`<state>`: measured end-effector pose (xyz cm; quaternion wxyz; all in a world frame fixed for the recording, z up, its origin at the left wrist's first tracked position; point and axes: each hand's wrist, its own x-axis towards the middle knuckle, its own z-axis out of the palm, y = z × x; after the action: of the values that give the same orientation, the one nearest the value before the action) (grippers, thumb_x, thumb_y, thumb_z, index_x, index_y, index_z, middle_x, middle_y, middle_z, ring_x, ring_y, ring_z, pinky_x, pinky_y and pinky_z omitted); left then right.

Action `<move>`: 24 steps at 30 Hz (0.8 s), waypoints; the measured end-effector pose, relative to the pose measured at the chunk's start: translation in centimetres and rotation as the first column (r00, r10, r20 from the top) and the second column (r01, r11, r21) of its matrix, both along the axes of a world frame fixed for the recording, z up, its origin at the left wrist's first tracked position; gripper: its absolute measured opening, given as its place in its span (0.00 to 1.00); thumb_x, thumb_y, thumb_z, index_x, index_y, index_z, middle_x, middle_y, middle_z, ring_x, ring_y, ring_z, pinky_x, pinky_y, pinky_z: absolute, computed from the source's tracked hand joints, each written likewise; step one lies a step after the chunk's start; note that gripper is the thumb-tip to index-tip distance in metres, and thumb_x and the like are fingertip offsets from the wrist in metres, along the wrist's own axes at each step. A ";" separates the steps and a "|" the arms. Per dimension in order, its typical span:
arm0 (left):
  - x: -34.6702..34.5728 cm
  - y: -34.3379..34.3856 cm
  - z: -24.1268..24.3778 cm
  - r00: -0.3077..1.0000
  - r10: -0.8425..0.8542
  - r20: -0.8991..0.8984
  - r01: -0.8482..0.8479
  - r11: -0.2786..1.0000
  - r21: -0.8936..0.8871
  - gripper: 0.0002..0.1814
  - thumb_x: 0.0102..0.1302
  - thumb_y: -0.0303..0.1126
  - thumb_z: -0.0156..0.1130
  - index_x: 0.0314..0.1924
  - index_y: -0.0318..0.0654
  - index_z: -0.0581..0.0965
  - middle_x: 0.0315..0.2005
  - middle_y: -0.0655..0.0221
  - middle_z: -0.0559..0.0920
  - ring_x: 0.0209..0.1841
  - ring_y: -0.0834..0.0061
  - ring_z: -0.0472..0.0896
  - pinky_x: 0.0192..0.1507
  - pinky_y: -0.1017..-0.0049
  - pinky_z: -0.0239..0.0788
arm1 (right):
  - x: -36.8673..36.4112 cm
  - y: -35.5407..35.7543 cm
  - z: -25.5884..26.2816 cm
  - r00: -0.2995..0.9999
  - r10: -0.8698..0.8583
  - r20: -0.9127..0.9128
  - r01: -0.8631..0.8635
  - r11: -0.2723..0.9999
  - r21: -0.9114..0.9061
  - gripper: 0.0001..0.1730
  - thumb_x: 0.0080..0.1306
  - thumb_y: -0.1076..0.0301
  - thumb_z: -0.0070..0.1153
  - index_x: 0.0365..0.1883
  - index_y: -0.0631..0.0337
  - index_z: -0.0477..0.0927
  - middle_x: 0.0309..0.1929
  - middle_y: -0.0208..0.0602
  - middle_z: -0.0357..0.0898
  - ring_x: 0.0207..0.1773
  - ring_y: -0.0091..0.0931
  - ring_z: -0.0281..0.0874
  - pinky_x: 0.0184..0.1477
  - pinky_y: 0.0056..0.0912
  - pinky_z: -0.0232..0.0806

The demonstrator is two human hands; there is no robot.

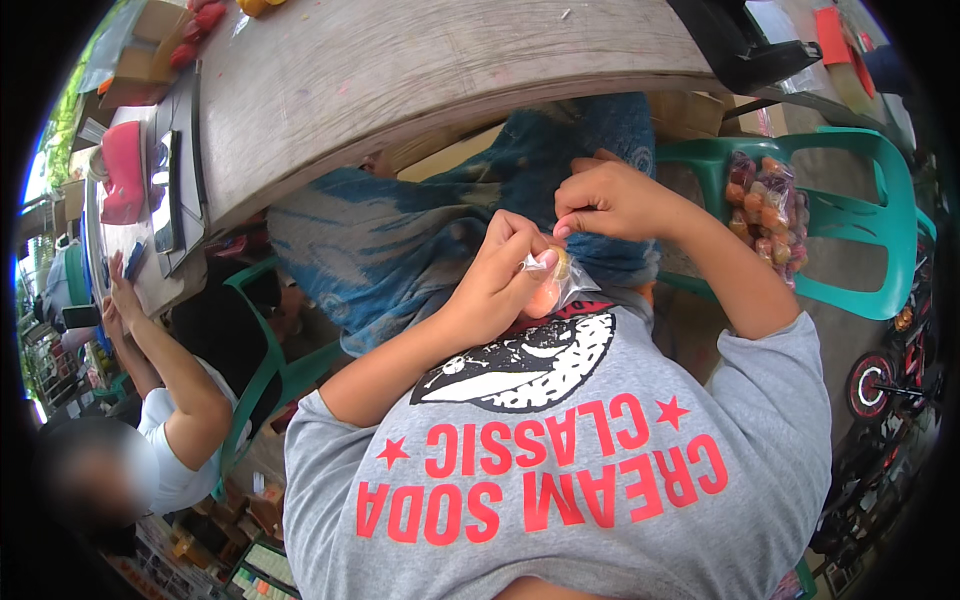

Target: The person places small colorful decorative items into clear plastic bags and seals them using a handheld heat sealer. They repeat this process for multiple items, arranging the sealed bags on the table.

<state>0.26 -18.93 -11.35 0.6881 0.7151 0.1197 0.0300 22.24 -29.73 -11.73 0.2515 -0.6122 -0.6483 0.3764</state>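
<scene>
My left hand [501, 279] grips a small clear plastic bag [576, 279] in front of my lap. Inside it sit rounded orange and yellow pieces [543, 297], partly covered by my fingers. Just beyond the bag, my right hand [611, 196] has thumb and forefinger pinched together close to the bag's far end. Whether anything thin is held between those fingertips cannot be made out. Both hands are above the blue patterned cloth [450, 217] over my legs, short of the table edge.
A worn wooden table [450, 52] spans the front, with a black object [750, 52] at its right. Bags of similar coloured pieces [772, 210] lie on a green plastic chair [855, 217] at right. A seated person [184, 405], a red pouch [122, 172] and a phone [165, 195] are at left.
</scene>
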 end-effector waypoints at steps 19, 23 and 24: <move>-0.6 1.0 1.8 0.920 0.234 0.315 -0.184 0.966 -0.181 0.14 0.84 0.41 0.35 0.43 0.39 0.63 0.60 0.43 0.75 0.56 0.67 0.77 0.62 0.66 0.67 | -4.4 -1.3 -2.1 0.770 -0.636 -0.061 0.638 0.760 0.122 0.14 0.70 0.57 0.62 0.41 0.58 0.80 0.34 0.30 0.81 0.37 0.17 0.76 0.41 0.25 0.70; -0.2 0.1 1.9 0.894 0.448 0.032 -0.439 0.887 -0.140 0.12 0.83 0.35 0.39 0.45 0.34 0.66 0.58 0.52 0.75 0.49 0.77 0.75 0.53 0.74 0.70 | -8.4 -1.2 1.8 0.550 -0.603 -0.578 0.691 0.717 -0.090 0.17 0.70 0.60 0.63 0.48 0.63 0.80 0.38 0.28 0.83 0.36 0.14 0.77 0.39 0.20 0.70; 0.0 -0.2 2.0 0.884 0.465 -0.051 -0.468 0.879 -0.093 0.12 0.83 0.35 0.39 0.45 0.33 0.66 0.58 0.53 0.75 0.47 0.79 0.75 0.51 0.74 0.70 | -8.9 -0.9 2.1 0.629 -0.618 -0.472 0.677 0.733 -0.058 0.17 0.69 0.61 0.64 0.49 0.63 0.80 0.37 0.29 0.84 0.34 0.16 0.77 0.38 0.21 0.71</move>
<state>0.24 -19.13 -9.37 0.6945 0.6294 0.2992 0.1788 13.38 -30.66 -9.64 0.5539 -0.6794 -0.3273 0.3530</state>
